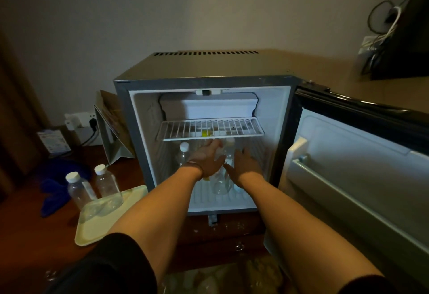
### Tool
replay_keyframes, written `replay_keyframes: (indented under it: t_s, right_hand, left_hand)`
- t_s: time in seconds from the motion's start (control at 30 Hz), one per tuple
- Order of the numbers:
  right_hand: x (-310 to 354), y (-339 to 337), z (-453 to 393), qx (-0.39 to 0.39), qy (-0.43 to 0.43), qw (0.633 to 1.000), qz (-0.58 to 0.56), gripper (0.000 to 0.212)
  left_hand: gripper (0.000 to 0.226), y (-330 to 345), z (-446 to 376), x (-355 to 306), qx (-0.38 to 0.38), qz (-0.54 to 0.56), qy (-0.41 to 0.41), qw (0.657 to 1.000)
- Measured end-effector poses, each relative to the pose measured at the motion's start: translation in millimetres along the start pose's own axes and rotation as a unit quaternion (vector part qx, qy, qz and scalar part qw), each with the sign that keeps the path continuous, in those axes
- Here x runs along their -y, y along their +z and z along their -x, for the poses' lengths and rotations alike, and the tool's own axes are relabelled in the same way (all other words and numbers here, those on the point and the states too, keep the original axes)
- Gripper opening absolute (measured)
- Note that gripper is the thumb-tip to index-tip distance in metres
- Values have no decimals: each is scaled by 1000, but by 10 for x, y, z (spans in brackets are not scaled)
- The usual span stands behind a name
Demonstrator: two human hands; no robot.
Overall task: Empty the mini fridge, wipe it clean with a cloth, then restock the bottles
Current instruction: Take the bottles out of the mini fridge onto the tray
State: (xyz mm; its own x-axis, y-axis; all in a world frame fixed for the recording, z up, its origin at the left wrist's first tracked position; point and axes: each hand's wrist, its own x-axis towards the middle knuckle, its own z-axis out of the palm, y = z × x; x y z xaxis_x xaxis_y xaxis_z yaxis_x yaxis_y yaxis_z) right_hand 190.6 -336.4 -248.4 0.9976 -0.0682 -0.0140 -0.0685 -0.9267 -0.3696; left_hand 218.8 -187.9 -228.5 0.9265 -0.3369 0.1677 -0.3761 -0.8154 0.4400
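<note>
Right now you reach both hands into the open mini fridge [130, 108] at frame centre. Your left hand [206, 159] wraps a clear bottle [222, 182] on the lower floor; your right hand [246, 163] is spread beside it. Two bottles [80, 189] stand on the tray [97, 226] lower left. Whether you are emptying or restocking I cannot tell; either way, next you need a firm grip below the wire shelf [209, 126].
</note>
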Motion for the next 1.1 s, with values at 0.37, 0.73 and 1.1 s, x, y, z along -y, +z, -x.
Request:
replay_keyframes:
  t_s: [0.37, 0.73, 1.1]
  right_hand:
    - [85, -238, 102, 44, -17, 999, 22, 46]
    - [395, -526, 717, 9, -157, 987, -15, 22]
    - [1246, -378, 1112, 48, -296, 954, -10, 24]
  left_hand:
    - [23, -167, 203, -81, 25, -9, -22, 999]
    - [25, -642, 921, -293, 23, -16, -83, 996]
    - [28, -1288, 1944, 158, -30, -79, -200, 976]
